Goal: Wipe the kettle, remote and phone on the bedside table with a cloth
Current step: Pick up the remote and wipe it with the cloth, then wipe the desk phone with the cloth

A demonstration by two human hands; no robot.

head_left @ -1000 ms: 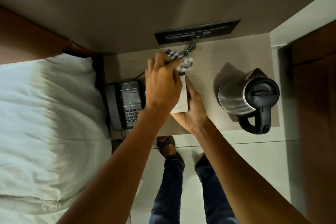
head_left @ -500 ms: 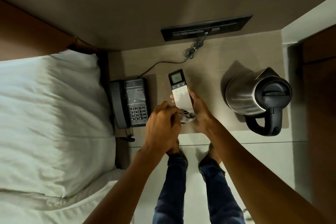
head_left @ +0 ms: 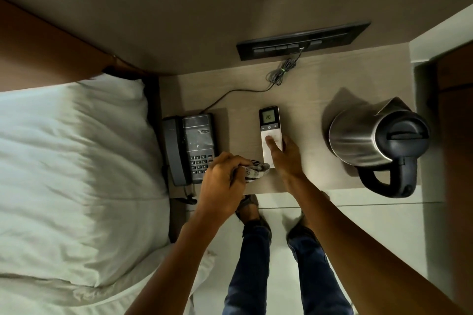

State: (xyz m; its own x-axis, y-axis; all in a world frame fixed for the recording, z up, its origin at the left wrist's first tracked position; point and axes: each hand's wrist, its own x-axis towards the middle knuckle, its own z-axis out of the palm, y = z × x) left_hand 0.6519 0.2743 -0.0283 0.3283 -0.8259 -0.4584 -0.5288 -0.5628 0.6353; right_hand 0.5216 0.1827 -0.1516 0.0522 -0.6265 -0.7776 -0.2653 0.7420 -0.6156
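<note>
A slim white remote with a lit display lies along the middle of the bedside table. My right hand grips its near end, thumb on top. My left hand is closed on a patterned black-and-white cloth, whose free end touches the remote's near left corner. A grey desk phone sits at the table's left edge, partly behind my left hand. A steel kettle with a black lid and handle stands at the right.
A black switch panel is on the wall behind the table, with a coiled cable running to the phone. A bed with a white pillow lies to the left. My legs and feet stand on the pale floor.
My left hand with the cloth has swept from the remote's far end down to its near end. The remote's display is now uncovered, and the remote rests lower, on the table.
</note>
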